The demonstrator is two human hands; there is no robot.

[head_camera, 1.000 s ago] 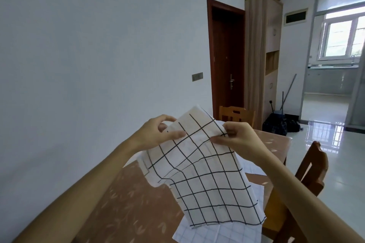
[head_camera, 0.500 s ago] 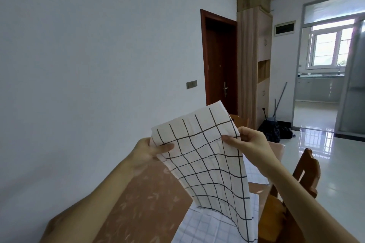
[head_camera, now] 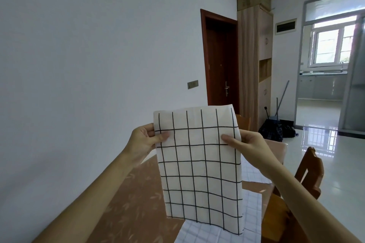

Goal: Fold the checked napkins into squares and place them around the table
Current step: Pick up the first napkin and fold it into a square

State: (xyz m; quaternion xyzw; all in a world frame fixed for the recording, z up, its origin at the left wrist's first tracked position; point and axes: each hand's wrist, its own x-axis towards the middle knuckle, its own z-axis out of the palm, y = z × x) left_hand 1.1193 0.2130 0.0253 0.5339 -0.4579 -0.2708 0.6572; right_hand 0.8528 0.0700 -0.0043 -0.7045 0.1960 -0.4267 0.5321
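Observation:
A white napkin with a black check (head_camera: 199, 165) hangs upright in the air above the table, stretched flat and facing me. My left hand (head_camera: 145, 140) pinches its left edge near the top, thumb on the front. My right hand (head_camera: 244, 143) pinches the right edge at the same height. Below it, more napkins with a fine pale-blue check (head_camera: 250, 201) lie flat on the brown patterned table (head_camera: 126, 203).
A wooden chair (head_camera: 308, 175) stands at the table's right side, and another chair back (head_camera: 243, 122) shows at the far end. A white wall runs close along the left. A dark door, a tall cabinet and a glossy tiled floor lie beyond.
Both hands have spread apart and turned the napkin from a slanted, sagging drape into a flat upright sheet. My view has tilted upward slightly.

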